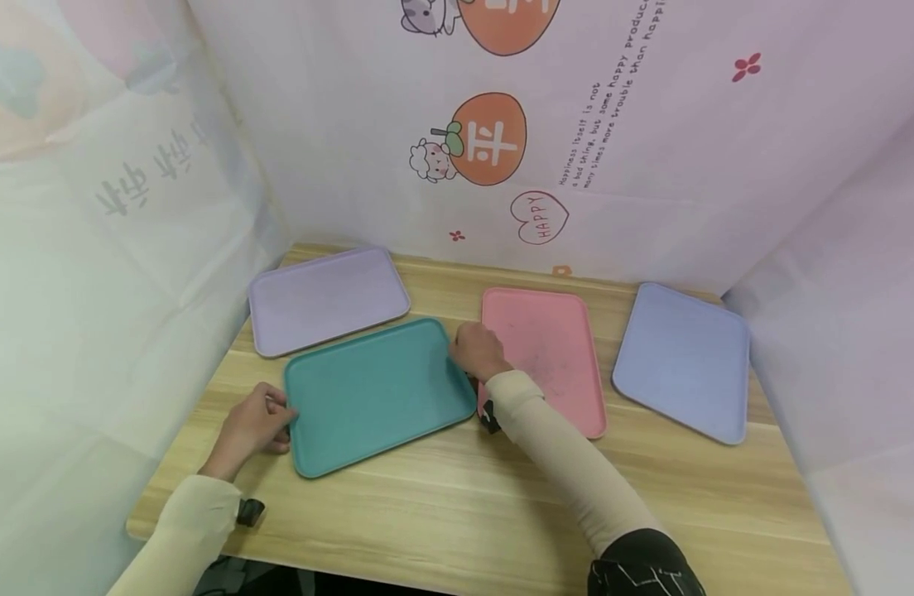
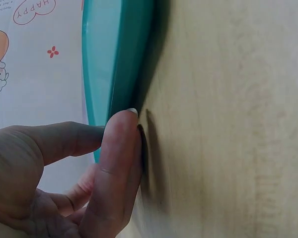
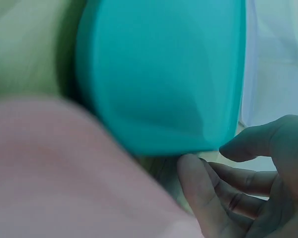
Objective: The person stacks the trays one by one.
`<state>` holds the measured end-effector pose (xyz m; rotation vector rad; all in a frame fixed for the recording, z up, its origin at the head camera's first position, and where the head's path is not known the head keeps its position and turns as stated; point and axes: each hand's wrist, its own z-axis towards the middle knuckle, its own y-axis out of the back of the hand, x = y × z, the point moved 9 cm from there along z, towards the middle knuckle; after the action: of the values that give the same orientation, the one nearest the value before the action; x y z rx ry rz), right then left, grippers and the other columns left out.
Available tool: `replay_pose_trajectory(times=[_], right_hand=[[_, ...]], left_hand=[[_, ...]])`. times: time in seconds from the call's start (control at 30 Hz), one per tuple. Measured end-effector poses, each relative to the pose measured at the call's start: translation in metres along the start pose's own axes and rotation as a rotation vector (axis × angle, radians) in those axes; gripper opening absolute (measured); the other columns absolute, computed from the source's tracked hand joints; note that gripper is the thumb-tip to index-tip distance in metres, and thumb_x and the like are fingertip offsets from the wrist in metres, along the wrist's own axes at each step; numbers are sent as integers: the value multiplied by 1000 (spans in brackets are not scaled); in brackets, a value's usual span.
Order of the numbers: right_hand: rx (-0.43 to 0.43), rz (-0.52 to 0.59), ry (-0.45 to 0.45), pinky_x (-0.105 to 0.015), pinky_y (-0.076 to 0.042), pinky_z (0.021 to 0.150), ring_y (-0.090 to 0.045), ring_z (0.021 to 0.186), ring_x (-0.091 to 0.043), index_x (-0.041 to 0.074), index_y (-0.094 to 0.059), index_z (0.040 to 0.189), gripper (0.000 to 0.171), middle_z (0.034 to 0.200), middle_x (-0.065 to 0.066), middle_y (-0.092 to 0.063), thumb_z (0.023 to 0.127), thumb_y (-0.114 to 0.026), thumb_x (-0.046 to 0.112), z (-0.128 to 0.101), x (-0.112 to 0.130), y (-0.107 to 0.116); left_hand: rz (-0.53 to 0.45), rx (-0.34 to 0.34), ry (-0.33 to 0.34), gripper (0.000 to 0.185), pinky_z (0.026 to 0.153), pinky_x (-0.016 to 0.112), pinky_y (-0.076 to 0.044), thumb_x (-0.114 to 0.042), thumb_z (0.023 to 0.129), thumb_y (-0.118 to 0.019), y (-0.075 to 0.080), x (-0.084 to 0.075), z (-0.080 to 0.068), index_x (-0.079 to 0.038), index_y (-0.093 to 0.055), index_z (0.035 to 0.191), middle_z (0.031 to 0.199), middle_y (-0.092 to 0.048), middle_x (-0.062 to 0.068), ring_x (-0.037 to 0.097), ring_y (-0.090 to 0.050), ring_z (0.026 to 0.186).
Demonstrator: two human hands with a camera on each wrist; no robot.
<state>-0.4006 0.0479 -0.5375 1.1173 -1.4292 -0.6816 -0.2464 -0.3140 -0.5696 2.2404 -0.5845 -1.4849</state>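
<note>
1. Right now I see the teal tray (image 1: 378, 394) lying flat on the desk (image 1: 502, 513), turned at a slight angle, with one of my hands at each of its short ends.
2. My left hand (image 1: 252, 426) sits at the tray's near-left edge. In the left wrist view the thumb (image 2: 116, 163) presses against the rim from the desk side while a finger reaches along the tray's other face, so the fingers are pinching that edge.
3. My right hand (image 1: 478, 349) is at the tray's far-right corner, in the gap between the teal tray and the pink tray (image 1: 542, 356).
4. In the right wrist view the fingers (image 3: 203, 198) are loosely bent just beneath the teal rim (image 3: 164, 84). The view is blurred, and I cannot tell whether they actually grip it or only touch it.
5. The pink tray lies just beside the teal one on the right, its near-left corner partly hidden by my right forearm.
6. A lilac tray (image 1: 326, 300) lies behind the teal one at the back left, very close to it.
7. A blue-grey tray (image 1: 684, 360) lies at the right, apart from the pink tray.
8. A printed pink sheet (image 1: 576, 124) with orange fruit pictures hangs behind the desk.
</note>
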Motion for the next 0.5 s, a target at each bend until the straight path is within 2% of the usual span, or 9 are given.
replay_pose_trajectory(times=[0.3, 0.37, 0.5], right_hand=[[24, 0, -3, -22, -31, 42, -43, 44, -12, 16, -40, 58, 51, 52, 4, -35, 102, -65, 10, 0, 3, -4], [23, 12, 2, -24, -33, 43, -44, 47, -13, 15, -42, 59, 48, 54, 2, -37, 101, -65, 8, 0, 3, -5], [43, 46, 15, -28, -42, 44, -55, 51, -18, 13, -48, 65, 40, 59, -2, -48, 101, -66, 8, 9, -5, -14]], left_hand=[[-20, -6, 28, 54, 65, 34, -70, -11, 106, -63, 0, 1, -1, 15, -42, 149, 111, -68, 22, 15, -73, 68], [-12, -5, 37, 54, 65, 33, -70, -11, 106, -61, 0, 1, -2, 15, -43, 149, 110, -68, 21, 15, -73, 69], [26, -10, 44, 53, 64, 32, -70, -10, 105, -58, 0, 0, -3, 16, -44, 149, 112, -67, 23, 15, -73, 70]])
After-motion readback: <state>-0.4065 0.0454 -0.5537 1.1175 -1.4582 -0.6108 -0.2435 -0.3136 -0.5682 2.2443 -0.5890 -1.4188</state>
